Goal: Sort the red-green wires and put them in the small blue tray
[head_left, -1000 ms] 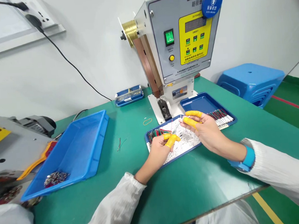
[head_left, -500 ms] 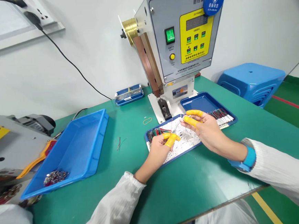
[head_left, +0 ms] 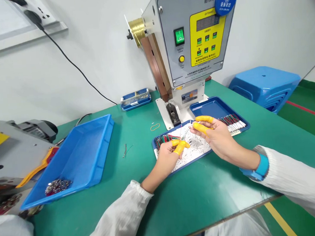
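My left hand (head_left: 173, 151), with yellow finger covers, pinches thin wires (head_left: 184, 134) above a blue tray (head_left: 188, 162). White small sleeves (head_left: 199, 143) fill much of that tray, and red, green and black wires (head_left: 167, 138) lie at its left end. To the right, my right hand (head_left: 213, 130) is closed in a pinch on the wires' other end, where something small and white shows between the covered fingertips. Behind it, a second blue tray (head_left: 208, 106) holds a row of wires with white ends (head_left: 232, 123).
A grey crimping machine (head_left: 165, 41) stands behind the trays. A large blue bin (head_left: 94, 148) with metal parts (head_left: 57, 186) sits at the left, beside other equipment (head_left: 13, 154). Loose wires (head_left: 125, 150) and a rubber band (head_left: 155, 127) lie on the green table (head_left: 137, 134). Blue stools (head_left: 264, 84) stand at the right.
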The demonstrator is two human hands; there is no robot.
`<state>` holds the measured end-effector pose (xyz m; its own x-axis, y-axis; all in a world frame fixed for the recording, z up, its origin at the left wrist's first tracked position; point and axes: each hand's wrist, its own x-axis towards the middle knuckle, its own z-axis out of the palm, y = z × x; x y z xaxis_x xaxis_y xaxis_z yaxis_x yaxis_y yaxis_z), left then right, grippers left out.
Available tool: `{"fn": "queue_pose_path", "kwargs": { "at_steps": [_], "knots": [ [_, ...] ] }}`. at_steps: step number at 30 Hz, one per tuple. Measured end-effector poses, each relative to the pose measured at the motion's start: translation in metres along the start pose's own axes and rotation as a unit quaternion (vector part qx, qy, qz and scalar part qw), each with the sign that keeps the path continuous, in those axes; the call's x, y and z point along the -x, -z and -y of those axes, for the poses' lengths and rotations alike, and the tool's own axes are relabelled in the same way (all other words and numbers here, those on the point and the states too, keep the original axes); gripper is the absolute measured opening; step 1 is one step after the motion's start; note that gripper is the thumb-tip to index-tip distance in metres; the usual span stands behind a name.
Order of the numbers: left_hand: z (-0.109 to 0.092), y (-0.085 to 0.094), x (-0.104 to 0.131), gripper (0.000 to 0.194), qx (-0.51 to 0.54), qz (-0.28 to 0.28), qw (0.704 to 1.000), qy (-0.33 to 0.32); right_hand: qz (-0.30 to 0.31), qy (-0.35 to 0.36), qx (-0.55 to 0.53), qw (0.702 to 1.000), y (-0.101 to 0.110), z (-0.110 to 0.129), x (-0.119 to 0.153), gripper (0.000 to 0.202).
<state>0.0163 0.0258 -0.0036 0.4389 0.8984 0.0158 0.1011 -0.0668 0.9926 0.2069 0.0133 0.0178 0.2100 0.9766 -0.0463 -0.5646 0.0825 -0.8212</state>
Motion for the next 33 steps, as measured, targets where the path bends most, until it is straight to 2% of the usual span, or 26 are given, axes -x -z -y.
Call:
{"fn": "queue_pose_path", "kwargs": {
  "at_steps": [17, 25, 33],
  "knots": [
    [-0.0050, -0.0006, 0.0014, 0.037, -0.011, -0.006, 1.000, 0.008, 0.000, -0.004, 0.025, 1.000, -0.0017, 0.0019, 0.0017, 0.041],
    [-0.0048, -0.0011, 0.0016, 0.036, -0.019, -0.008, 1.000, 0.012, 0.032, -0.003, 0.032, 0.999, 0.0025, -0.0028, -0.0001, 0.041],
    [-0.0019, -0.0006, 0.0013, 0.035, -0.018, -0.007, 1.000, 0.002, 0.019, 0.027, 0.031, 0.999, 0.0038, -0.0018, -0.0017, 0.040]
  ]
}}
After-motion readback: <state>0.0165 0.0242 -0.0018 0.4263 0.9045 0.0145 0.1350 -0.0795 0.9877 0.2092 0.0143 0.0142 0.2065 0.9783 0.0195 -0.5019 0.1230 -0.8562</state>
